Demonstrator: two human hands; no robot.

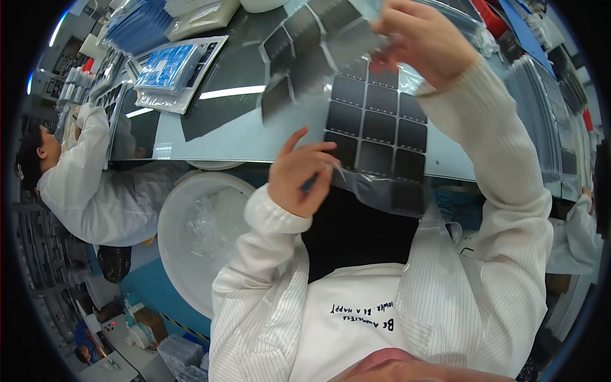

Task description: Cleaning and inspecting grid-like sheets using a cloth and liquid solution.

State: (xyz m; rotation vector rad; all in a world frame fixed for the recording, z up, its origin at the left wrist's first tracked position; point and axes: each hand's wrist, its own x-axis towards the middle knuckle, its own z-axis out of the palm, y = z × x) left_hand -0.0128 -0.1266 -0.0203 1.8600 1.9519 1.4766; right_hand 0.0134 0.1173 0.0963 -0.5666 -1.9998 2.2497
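Note:
My right hand point(423, 41) is raised over the table, its fingers closed on the edge of a flexible sheet of dark squares point(305, 38). The sheet is tilted and blurred by motion. Below it lies a second sheet of dark square panels point(380, 118) split by pale lines, its near end reaching past the table edge. Clear plastic film point(375, 191) hangs from that near end. At its left corner my left hand point(302, 175) pinches the film between thumb and a finger, the other fingers loosely spread.
A blue-and-white packet point(168, 70) lies on flat packs at the left. A large white tub point(203, 223) with crumpled clear plastic stands below the table edge. Stacked sheets point(541, 121) fill the right side. A co-worker point(89, 172) sits at left; another person's sleeve point(576, 239) shows at right.

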